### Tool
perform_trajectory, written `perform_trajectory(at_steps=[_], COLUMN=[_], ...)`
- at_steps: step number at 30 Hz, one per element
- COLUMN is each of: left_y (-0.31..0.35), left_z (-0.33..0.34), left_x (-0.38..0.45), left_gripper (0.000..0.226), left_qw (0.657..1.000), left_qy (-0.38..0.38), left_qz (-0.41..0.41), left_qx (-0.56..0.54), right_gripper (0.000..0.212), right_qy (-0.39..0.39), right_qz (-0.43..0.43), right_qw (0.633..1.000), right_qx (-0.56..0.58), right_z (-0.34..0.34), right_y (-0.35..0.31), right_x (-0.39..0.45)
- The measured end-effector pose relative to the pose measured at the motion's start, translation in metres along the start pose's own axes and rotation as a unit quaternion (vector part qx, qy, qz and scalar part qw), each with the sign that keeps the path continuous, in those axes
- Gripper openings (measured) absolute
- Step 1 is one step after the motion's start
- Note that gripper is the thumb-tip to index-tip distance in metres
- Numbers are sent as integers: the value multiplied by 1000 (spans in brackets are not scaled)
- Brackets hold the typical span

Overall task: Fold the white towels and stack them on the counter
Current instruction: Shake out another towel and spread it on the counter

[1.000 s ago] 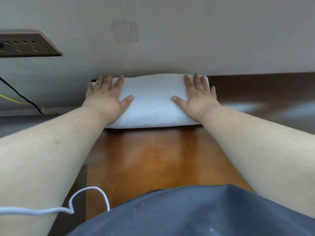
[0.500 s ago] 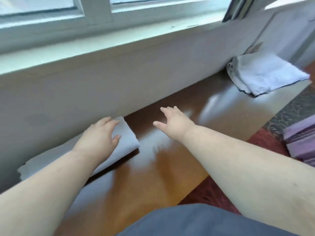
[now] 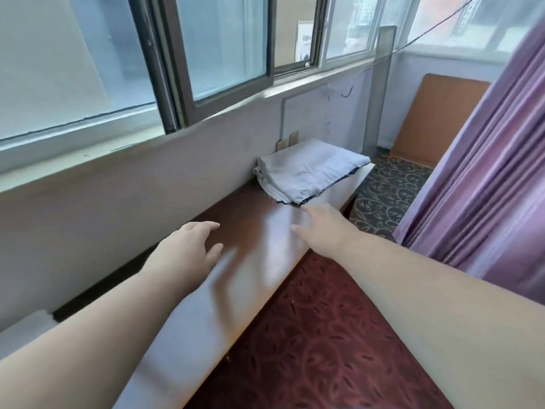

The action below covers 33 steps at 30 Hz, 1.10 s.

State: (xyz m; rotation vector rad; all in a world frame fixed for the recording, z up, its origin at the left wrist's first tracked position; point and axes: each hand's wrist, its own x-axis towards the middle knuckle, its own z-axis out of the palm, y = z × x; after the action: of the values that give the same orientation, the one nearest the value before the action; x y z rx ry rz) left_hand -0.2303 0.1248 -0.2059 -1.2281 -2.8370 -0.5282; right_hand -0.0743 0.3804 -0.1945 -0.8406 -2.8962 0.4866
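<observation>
A pile of white towels [image 3: 309, 171] lies at the far end of the glossy brown counter [image 3: 250, 219], against the wall under the window. My right hand [image 3: 321, 228] reaches toward it with fingers straight, its fingertips just short of the pile's near edge. My left hand [image 3: 188, 249] hovers over the counter nearer to me, fingers relaxed and holding nothing. A white edge of the folded towel [image 3: 26, 326] shows at the far left, behind my left forearm.
A wall and a window sill [image 3: 147, 137] run along the counter's far side. Purple curtains [image 3: 486, 172] hang at the right. Patterned red carpet [image 3: 324, 335] lies below the counter's front edge. A wooden board [image 3: 436, 116] leans in the far corner.
Both hands left the folded towel and swung right along the counter. The view turned right, so the unfolded pile is now central and the right hand nearly reaches it.
</observation>
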Motion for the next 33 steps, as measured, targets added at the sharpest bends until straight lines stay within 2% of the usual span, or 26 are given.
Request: perform_trajectory(at_steps=[5,10,15,23,28,33], left_y=[105,162,183,212,238,250], left_z=[17,24,33,50,58,87], left_x=[44,79,132,261,328,375], left_gripper=[54,61,67,68,66,67], left_qw=[1000,999,998,996,992,994], left_qy=[6,8,21,17,6,-15], left_qz=[13,41,57,91,116,88], left_qx=[-22,2,11,17,38,63], right_gripper=[72,77,79,77,78,81], right_qy=[26,52,74,101,101,73], right_qz=[24,29,17,39,69,65], right_qw=[999,998,996,994,992,995], right_qx=[-27,-30,-43,-22,15,29], right_z=[-62,-91,-100,-125,-132,-114], right_y=[90,137,162,200,239,284], right_x=[-7,7,40,128,182,243])
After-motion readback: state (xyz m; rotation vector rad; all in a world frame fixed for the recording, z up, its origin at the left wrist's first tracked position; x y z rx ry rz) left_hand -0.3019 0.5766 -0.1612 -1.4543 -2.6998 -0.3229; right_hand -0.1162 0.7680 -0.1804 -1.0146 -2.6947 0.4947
